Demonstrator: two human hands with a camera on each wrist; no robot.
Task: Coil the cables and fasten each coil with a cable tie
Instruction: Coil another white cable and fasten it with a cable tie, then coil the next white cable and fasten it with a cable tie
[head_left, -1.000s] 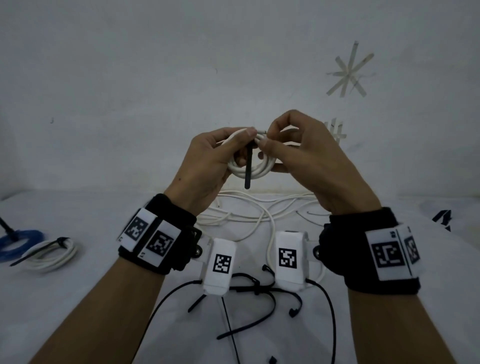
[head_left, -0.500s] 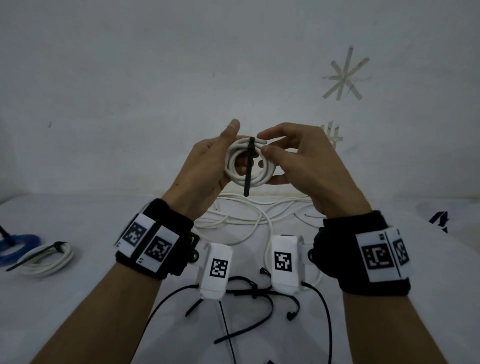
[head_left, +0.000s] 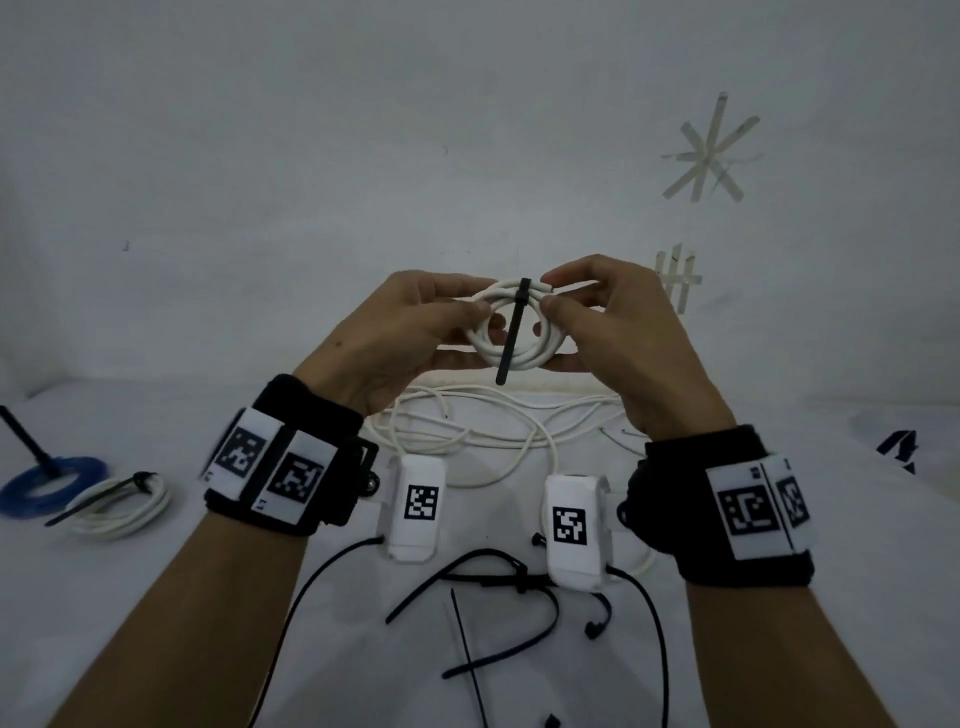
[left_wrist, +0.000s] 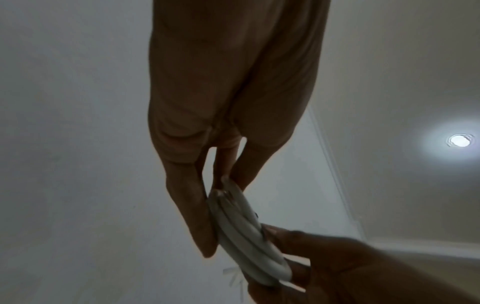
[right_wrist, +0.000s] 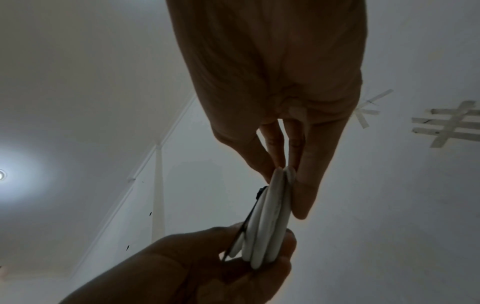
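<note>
Looked like they were maybe halfway. Two coils were already tied off at the left of the bench (head_left: 156, 597): a blue coil (head_left: 49, 480) and a white coil (head_left: 122, 506). A third white coil (head_left: 511, 332) was held up in the air with a black cable tie (head_left: 511, 332) cinched round its top, tail dangling. Left hand (head_left: 395, 332) pinched one side, right hand (head_left: 618, 327) the other, palms facing each other. Loose white cables (head_left: 467, 426) still waited on the bench, plus spare ties (head_left: 498, 587) nearer.
</note>
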